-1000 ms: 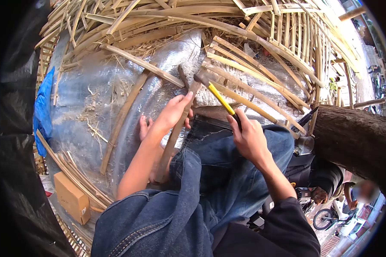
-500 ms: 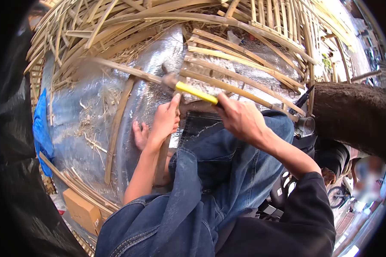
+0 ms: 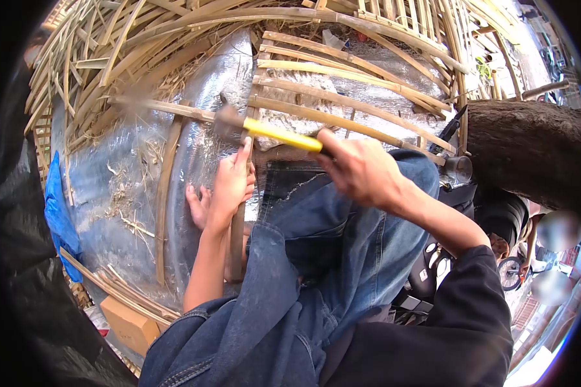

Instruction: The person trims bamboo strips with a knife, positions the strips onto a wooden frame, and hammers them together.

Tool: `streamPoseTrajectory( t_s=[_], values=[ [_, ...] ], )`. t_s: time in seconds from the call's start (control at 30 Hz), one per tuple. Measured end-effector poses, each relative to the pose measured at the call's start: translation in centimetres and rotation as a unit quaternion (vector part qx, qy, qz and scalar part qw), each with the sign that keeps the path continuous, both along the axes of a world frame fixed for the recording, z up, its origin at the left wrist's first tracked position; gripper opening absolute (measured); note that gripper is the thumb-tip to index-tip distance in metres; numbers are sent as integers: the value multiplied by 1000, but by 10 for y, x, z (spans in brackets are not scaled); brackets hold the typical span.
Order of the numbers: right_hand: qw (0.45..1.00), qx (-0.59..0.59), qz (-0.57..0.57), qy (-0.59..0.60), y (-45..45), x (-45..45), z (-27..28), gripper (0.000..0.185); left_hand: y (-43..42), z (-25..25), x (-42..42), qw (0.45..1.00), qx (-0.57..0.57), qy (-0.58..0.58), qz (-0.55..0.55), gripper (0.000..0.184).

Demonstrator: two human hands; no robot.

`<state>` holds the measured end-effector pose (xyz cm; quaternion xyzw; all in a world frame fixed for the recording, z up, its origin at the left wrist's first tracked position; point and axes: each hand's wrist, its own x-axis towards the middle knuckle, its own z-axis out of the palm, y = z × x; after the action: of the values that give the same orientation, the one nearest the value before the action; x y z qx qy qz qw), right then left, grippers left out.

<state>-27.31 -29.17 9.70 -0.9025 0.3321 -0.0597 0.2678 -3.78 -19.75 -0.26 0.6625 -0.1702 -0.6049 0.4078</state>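
- We look down at two bare hands over a lap in jeans (image 3: 361,248), with a hammer (image 3: 281,135) and a wooden strip (image 3: 236,238) between them.
- The left hand (image 3: 231,187) is closed round the strip near its far end, thumb laid up along the wood.
- The right hand (image 3: 360,166) grips the hammer by the dark end of its handle.
- The hammer's head lies just beyond the left thumb, by the strip's far end; we cannot tell whether they touch.
- A bare foot (image 3: 199,205) shows just left of the left hand, and a loose lath (image 3: 174,108) lies beyond that hand, its right end by the hammer's head.
- Beyond the right hand, slats (image 3: 342,120) lie in a slanting row.
- To do this well, we would judge, the strip wants a firm hold so it cannot twist, the thumb drawn down clear of the head, and short, square blows from a loose wrist.
- The hammer's long axis runs across us: head to the left, handle sloping slightly nearer as it reaches the right hand.
- The strip's long axis runs away from us, almost square to the hammer, its far end leaning a little right and its near end beside the jeans.
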Motion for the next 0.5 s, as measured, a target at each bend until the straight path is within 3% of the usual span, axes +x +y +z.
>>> streamPoseTrajectory(
  t_s=[0.07,0.13,0.2,0.27,0.3,0.4,0.5],
  values=[
    [997,51,-48,-31,-14,2,-14,21,-3,7,-2,1000,13,-7,4,60],
    [999,-13,-50,9,-29,10,-28,24,-4,11,-3,1000,19,-13,12,60],
    [999,13,-42,11,-27,13,-27,24,-9,13,0,999,38,7,5,61],
    [995,10,-51,-87,-12,16,-19,22,-6,10,0,999,35,2,7,61],
    [991,75,-53,-95,-11,18,-6,20,-5,9,-1,999,29,5,12,61],
    [982,96,-102,-129,-7,17,-6,19,-6,11,-2,1000,20,3,16,61],
    [988,54,-108,-91,-16,15,-32,20,-6,10,-3,1000,18,7,13,60]
  ],
)
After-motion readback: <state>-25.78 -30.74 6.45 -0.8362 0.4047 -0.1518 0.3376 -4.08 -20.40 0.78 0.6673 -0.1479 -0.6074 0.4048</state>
